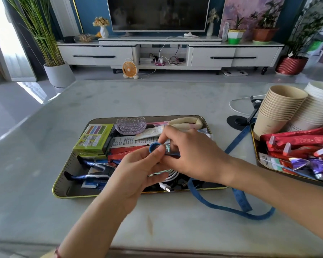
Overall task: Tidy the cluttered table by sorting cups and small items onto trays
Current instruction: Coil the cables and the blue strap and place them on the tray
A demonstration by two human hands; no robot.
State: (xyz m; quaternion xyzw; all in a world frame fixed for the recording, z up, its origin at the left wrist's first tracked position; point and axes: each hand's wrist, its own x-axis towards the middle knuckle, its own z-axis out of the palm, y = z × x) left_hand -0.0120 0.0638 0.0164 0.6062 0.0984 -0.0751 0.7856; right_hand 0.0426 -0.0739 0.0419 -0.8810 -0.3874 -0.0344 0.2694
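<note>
Here, head view: both hands work just above the middle tray (63, 185).
Left hand (138, 170): fingers curled, thumb and fingertips pinching a small blue ring (154, 147).
Right hand (190, 157): fingers bent, gripping the same ring; perhaps also the teal cable (168, 148), it is unclear.
Done: small items fill the middle tray; stacked cups (280, 108) and red sachets (296, 140) sit on the right tray (254, 146).
Left to do: a blue tape (231, 209) trails loose over the table (45, 146).

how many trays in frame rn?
2. The centre tray lies in the middle of the view, holding a green box and other clutter. The right tray is at the right edge of the view, partly cut off, holding red packets. Others may lie outside the frame.
</note>
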